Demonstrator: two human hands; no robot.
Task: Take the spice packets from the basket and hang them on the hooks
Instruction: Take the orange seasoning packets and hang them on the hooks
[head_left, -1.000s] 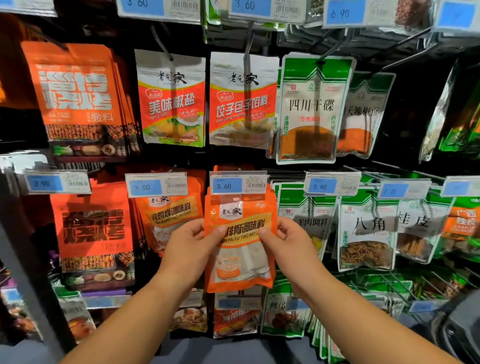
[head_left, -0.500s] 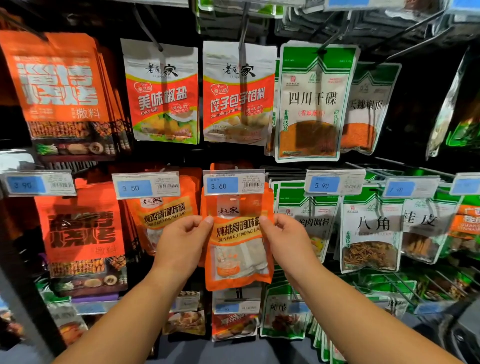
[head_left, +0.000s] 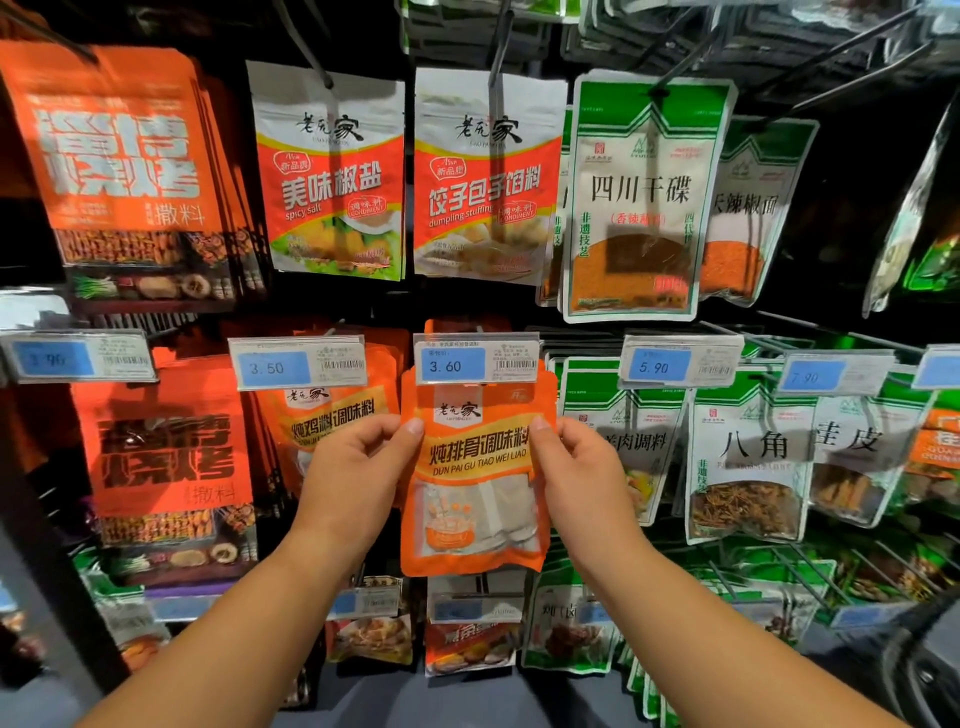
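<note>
We are holding the orange spice packet (head_left: 475, 467) higher than a second ago: its top edge, then hanging just below the 3.60 price tag (head_left: 475, 359), is now sitting behind that tag. Our left hand (head_left: 353, 467) is pinching the packet's left edge, thumb on the front and fingers (head_left: 363, 431) curled, and our right hand (head_left: 582, 478) is pinching the right edge in the same way. The packet is hanging upright between both hands, in front of the matching orange packets (head_left: 452, 326) on that column. Its hang hole is hiding behind the tag, so we cannot tell whether it is sitting on the hook. Just beside it on the left, neighbouring orange packets (head_left: 332, 415) are hanging under a 3.50 tag; on the right, green-and-white packets (head_left: 639, 441) are hanging.
</note>
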